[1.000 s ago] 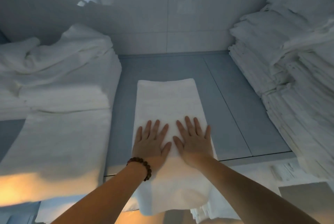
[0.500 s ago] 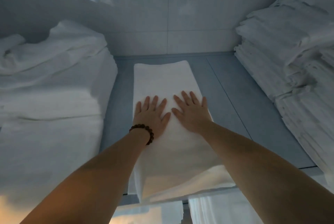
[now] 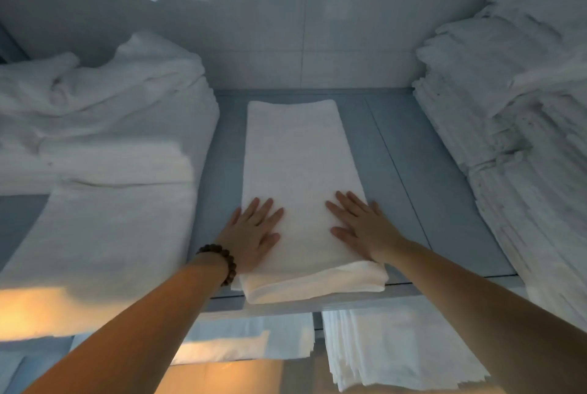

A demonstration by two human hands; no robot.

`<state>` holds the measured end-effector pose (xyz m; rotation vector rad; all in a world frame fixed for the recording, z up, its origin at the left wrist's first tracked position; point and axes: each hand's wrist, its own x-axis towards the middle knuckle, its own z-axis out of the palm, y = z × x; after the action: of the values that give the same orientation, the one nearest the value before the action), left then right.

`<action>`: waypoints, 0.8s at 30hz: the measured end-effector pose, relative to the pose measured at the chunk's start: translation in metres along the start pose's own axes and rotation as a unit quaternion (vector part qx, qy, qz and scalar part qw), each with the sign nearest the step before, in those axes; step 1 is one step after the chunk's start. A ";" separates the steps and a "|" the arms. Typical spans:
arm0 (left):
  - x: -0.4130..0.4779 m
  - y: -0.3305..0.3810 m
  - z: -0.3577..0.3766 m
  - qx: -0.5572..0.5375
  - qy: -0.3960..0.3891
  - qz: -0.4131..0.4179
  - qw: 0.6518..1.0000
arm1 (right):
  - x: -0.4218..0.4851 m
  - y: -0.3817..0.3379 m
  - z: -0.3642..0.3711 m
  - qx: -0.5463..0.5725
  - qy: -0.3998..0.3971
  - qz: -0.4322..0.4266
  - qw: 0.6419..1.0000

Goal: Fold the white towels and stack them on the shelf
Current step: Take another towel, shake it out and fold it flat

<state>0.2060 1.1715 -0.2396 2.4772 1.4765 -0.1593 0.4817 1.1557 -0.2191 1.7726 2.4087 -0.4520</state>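
Head view: looked down on a long folded white terry towel (image 3: 295,164) lying flat at the middle of a pale blue-grey shelf (image 3: 413,177). Ran lengthwise from 6 o'clock to 12 o'clock, far end close to a glossy pale tiled wall (image 3: 286,28) at 12 o'clock, near folded edge at the shelf's front lip at 6 o'clock.

Pressed on the towel's near part with both hands, palms down. Left hand (image 3: 251,234) at 7 o'clock of the towel, laid across its left edge, grip fully open, fingers straight and slightly spread, nothing held. Wore a dark brown beaded bracelet (image 3: 222,258) at that wrist. Right hand (image 3: 362,228) at 5 o'clock of the towel, laid flat near its right edge, grip likewise open, fingers straight, thumb out, nothing held. Hands apart, bare towel between them.

At 9 o'clock, on the same shelf, saw a big heap of white towels (image 3: 111,139), rumpled on top, near the folded towel but not touching. At 3 o'clock, saw a tall stack of folded white linens (image 3: 508,139), well apart from the towel across bare shelf. At 5 o'clock, below the shelf, made out a stack of thin folded white cloths (image 3: 397,346).
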 end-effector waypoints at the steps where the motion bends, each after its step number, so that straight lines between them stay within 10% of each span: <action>1: -0.009 0.000 -0.003 -0.036 -0.008 -0.012 0.999 | -0.012 0.004 -0.005 0.057 0.007 0.012 0.998; 5: -0.055 0.017 -0.003 -0.120 0.004 0.029 0.992 | -0.067 0.008 -0.013 0.218 0.103 0.026 0.970; 24: -0.084 0.038 -0.005 -0.064 0.068 -0.023 0.995 | -0.114 -0.013 0.019 0.210 0.218 0.107 0.947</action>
<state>0.1989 1.0847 -0.2106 2.3953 1.5453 0.0961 0.5027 1.0420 -0.2044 2.5240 2.4786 -0.6436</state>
